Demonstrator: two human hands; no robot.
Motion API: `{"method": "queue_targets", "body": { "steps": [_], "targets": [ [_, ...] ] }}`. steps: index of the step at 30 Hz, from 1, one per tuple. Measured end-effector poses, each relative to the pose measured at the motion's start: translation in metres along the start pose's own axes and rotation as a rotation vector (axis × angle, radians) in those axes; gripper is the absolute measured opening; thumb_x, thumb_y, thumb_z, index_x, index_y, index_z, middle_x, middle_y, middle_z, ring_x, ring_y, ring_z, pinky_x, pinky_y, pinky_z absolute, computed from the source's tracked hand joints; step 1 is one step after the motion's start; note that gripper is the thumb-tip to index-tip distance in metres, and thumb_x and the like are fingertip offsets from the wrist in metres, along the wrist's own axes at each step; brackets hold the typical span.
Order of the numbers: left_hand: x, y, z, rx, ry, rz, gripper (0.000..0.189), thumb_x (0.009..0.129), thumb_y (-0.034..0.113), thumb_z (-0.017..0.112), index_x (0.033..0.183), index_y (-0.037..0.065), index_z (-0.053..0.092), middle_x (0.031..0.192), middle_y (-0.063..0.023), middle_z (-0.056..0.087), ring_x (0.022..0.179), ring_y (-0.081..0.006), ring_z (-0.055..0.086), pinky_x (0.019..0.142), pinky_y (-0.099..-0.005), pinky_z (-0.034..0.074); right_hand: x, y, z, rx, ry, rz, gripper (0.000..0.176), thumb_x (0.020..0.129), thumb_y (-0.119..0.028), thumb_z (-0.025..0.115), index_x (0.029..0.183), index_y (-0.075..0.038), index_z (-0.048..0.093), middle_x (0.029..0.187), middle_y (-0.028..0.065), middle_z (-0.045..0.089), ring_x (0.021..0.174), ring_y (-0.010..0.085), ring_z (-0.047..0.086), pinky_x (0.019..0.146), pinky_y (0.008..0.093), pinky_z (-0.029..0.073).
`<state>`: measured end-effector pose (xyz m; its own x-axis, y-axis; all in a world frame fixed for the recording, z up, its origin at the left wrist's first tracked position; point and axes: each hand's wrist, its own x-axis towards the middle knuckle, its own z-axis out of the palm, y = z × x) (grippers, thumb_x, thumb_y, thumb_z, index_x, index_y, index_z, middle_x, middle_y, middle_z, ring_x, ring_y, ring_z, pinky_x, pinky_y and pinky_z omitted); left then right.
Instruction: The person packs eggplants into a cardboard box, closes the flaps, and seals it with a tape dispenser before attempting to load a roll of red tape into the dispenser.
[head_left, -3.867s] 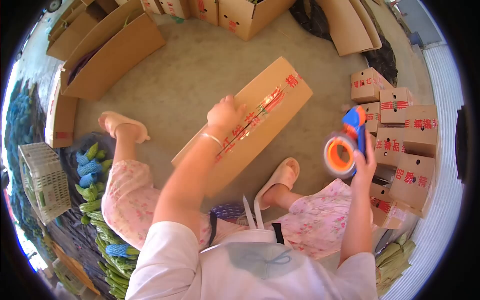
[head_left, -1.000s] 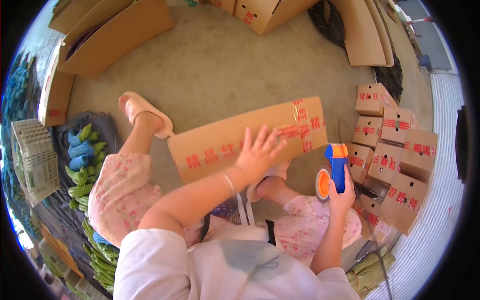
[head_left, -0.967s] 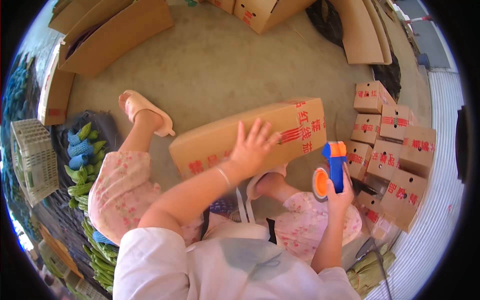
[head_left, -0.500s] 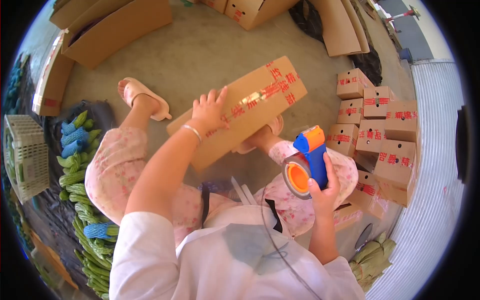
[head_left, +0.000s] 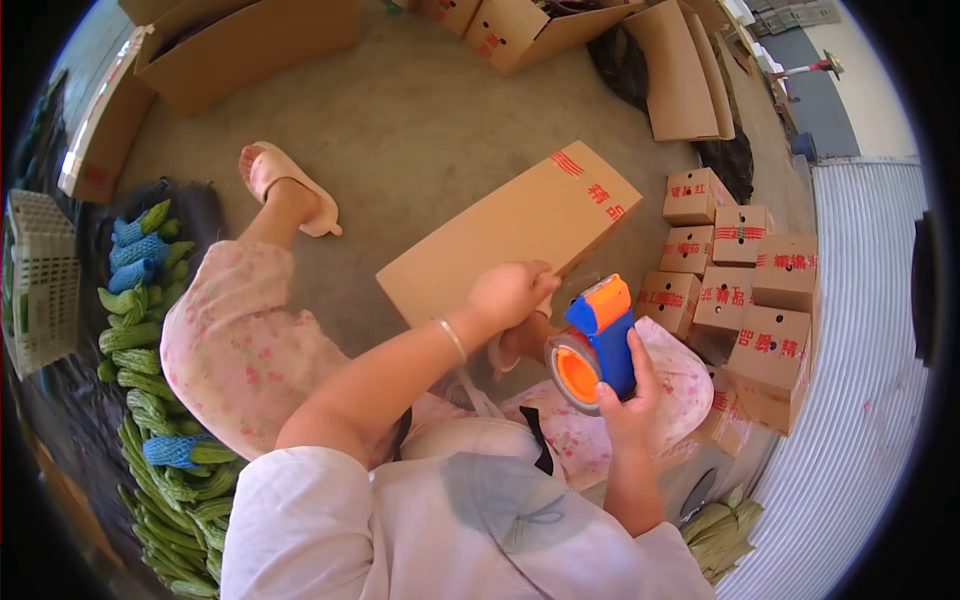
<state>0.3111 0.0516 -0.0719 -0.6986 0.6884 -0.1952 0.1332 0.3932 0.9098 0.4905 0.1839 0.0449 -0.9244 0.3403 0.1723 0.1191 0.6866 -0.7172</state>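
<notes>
A long cardboard box [head_left: 500, 225] with red printed characters at its right end lies tilted in front of me, a plain face upward. My left hand [head_left: 512, 295] has its fingers curled at the box's near long edge; the fingertips are partly hidden. In my right hand [head_left: 630, 395] is a blue and orange tape dispenser [head_left: 612, 345], held upright beside the box's near side. A roll of tape with an orange core sits on the dispenser.
Small printed boxes [head_left: 735, 285] are stacked at the right by a corrugated metal wall [head_left: 850, 300]. Green gourds [head_left: 140, 335], some in blue net sleeves, lie at the left near a white crate [head_left: 45, 280]. Larger open cartons [head_left: 250, 50] stand at the back.
The box has been turned, so its taped, printed face no longer shows on top. My left hand has moved from the top face to the near edge. The tape dispenser stays in my right hand.
</notes>
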Motion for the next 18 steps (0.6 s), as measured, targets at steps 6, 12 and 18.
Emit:
{"method": "queue_targets", "body": {
  "steps": [6,12,18],
  "targets": [
    [-0.008,0.010,-0.044,-0.892,-0.438,-0.268,0.036,0.097,0.038,0.053,0.101,0.005,0.068,0.086,0.0011,0.065,0.076,-0.0094,0.056,0.068,-0.0286,0.048,0.011,-0.001,0.033,-0.186,-0.137,-0.147,0.072,0.062,-0.014,0.077,0.130,-0.004,0.056,0.100,0.0173,0.061,0.083,0.0289,0.063,0.068,0.0360,0.052],
    [0.000,-0.055,-0.103,-0.233,0.043,-0.202,0.026,0.095,0.026,0.057,0.090,0.004,0.070,0.079,-0.0053,0.068,0.075,-0.0144,0.062,0.068,-0.0321,0.049,0.047,-0.030,0.082,-0.207,-0.311,-0.076,0.075,0.062,-0.024,0.080,0.133,-0.013,0.055,0.092,0.0125,0.059,0.075,0.0277,0.063,0.062,0.0379,0.052],
    [0.035,-0.184,-0.146,0.504,-0.042,-0.392,0.030,0.094,0.028,0.050,0.089,0.005,0.070,0.088,-0.0161,0.069,0.084,-0.0251,0.067,0.076,-0.0365,0.050,-0.017,-0.011,0.071,-0.443,-0.440,-0.009,0.073,0.064,-0.029,0.080,0.131,-0.016,0.057,0.076,0.0090,0.052,0.058,0.0258,0.057,0.049,0.0380,0.048]
  ]
}}
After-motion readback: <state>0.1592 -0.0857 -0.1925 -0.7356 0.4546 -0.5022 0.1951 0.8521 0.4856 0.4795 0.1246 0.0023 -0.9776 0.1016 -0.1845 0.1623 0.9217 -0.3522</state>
